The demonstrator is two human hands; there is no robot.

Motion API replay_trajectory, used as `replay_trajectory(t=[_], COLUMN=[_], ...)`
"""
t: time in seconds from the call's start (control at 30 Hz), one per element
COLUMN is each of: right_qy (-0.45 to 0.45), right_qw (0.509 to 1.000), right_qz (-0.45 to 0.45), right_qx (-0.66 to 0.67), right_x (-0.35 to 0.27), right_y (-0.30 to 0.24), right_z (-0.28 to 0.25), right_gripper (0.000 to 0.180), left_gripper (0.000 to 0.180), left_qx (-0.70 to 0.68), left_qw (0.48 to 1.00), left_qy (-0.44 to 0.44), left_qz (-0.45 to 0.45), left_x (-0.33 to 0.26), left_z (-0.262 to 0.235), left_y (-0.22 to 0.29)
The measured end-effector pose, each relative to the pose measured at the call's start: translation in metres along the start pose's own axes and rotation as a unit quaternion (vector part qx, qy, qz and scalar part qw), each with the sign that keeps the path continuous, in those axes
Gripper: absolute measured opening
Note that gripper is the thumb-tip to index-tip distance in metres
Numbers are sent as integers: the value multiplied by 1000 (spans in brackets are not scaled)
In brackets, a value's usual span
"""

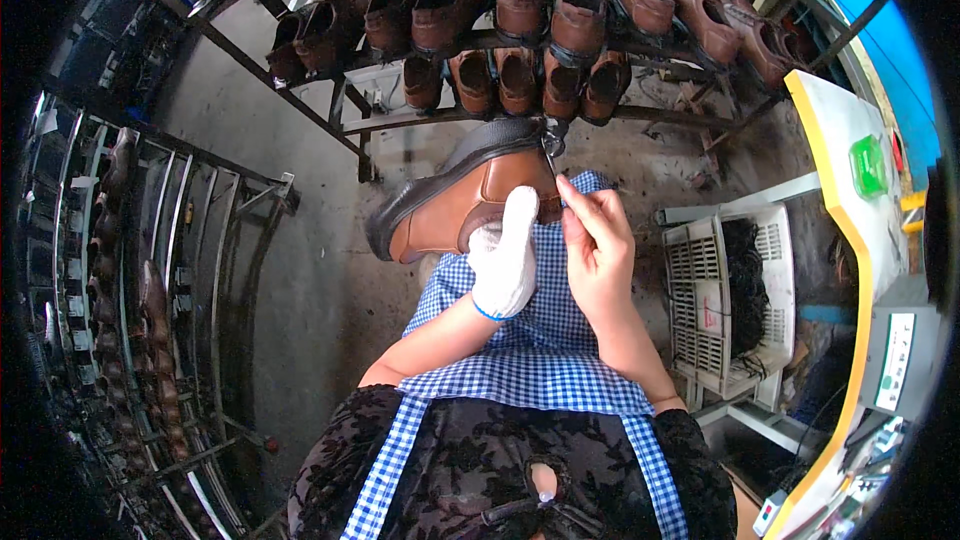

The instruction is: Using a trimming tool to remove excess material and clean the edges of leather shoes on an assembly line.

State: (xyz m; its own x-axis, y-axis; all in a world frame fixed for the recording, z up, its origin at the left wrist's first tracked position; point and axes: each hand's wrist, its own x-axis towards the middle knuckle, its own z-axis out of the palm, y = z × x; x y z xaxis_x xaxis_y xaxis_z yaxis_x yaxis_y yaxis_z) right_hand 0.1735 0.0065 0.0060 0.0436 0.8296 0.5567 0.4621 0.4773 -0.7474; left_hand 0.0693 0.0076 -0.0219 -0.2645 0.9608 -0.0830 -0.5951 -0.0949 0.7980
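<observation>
A brown leather shoe (446, 202) with a thick black sole is tilted on its side in front of me, its toe to the left and its heel to the right. My left hand (506, 258), in a white knitted glove with a blue cuff edge, grips it at the opening, thumb pressed along the upper. Bare, my right hand (600, 240) pinches a thin, shiny metal tool (549, 154) whose tip reaches the sole's edge at the heel. Its exact kind is too small to tell, and the fingers cover its lower part.
Brown shoes (448, 6) line a two-level metal rack (420, 52) ahead. A metal rack (225, 240) with rods stands left. On the right, a white plastic crate (700, 285) holds black cord-like material beside a yellow-edged table (835, 155) carrying a green box (868, 166).
</observation>
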Motion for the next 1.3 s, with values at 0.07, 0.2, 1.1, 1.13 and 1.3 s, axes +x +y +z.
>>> replay_trajectory(t=[0.07,0.2,1.1,1.13,1.3], right_qy=[-14,19,33,58,336], right_qw=[999,996,637,637,756], right_qz=[29,49,417,428,334], right_qx=[41,71,648,639,450], right_x=[2,39,11,8,-30], right_y=[8,19,78,77,179], right_z=[-3,-9,-74,-81,-185], right_gripper=[32,29,19,21,25], left_gripper=[22,24,12,13,12], left_qx=[36,19,2,-5,-65], left_qw=[999,997,969,968,984], left_qy=[-35,-65,-187,-191,-74], left_qz=[9,-22,-159,-162,-151], left_x=[-3,-17,11,11,30], left_z=[9,16,2,-1,-21], left_y=[6,-8,1,-2,22])
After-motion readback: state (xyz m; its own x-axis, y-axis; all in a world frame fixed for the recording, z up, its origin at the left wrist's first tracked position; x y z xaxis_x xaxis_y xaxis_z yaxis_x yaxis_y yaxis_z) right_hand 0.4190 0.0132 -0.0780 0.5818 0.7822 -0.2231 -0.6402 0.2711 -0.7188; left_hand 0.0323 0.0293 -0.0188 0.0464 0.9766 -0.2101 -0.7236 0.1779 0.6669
